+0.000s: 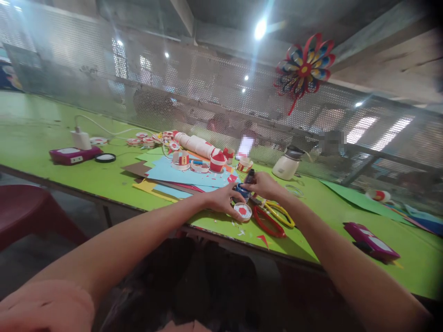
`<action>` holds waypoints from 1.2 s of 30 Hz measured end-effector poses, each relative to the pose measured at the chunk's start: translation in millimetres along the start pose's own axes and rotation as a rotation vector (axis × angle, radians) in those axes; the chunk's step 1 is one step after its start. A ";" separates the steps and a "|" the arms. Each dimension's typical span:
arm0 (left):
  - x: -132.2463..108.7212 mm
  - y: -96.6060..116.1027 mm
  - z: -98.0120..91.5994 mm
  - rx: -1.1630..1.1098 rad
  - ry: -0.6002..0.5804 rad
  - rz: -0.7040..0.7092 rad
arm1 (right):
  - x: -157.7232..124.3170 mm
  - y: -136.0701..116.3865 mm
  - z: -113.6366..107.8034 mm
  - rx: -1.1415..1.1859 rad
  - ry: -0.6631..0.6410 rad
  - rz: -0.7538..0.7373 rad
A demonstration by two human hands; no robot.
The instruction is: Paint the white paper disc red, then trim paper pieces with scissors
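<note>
My left hand [224, 199] is curled round a small white disc with a red patch in its middle [242, 211], close to the table's front edge. Its thumb lies along the disc's near side. Just beyond is a blue round thing [243, 191], partly covered by my fingers. My right hand [266, 186] grips a short dark cylindrical thing [249, 176] above the blue one; its exact kind is unclear. Beside my right wrist lie scissors with red handles [269, 223] and a tool with yellow handles [282, 213]. Red and white paper scraps [263, 240] are scattered nearby.
Coloured paper sheets [173, 173] bear white and red paper rings and a red-topped roll [218, 161]. Behind stand a lit phone [245, 146] and a white jug [288, 163]. Purple boxes [372, 242] lie right and left. A red chair [32, 212] is at left.
</note>
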State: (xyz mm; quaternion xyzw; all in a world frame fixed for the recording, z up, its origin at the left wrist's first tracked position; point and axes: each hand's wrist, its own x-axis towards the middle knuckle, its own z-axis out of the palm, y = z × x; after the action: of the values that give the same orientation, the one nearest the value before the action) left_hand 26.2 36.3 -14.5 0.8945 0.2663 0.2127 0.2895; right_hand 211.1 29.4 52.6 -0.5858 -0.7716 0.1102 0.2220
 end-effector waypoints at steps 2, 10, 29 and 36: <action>0.2 0.5 -0.1 0.019 -0.004 0.010 | 0.7 -5.9 -6.0 -0.095 -0.069 -0.018; 2.4 -1.9 -0.1 0.094 0.005 0.081 | 7.1 -27.0 -17.9 -0.473 -0.153 -0.128; -3.6 6.3 -3.3 0.045 -0.066 -0.036 | 3.7 -40.1 -58.9 -0.498 -0.098 -0.101; 0.7 -2.1 0.0 0.009 -0.028 0.009 | -15.1 -29.9 -53.1 0.014 0.162 -0.061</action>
State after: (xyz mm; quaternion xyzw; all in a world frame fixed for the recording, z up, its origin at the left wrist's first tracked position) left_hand 26.0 38.1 -15.7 0.8998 0.2589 0.2004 0.2883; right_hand 213.8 1.5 108.8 -0.5675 -0.7678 0.0613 0.2911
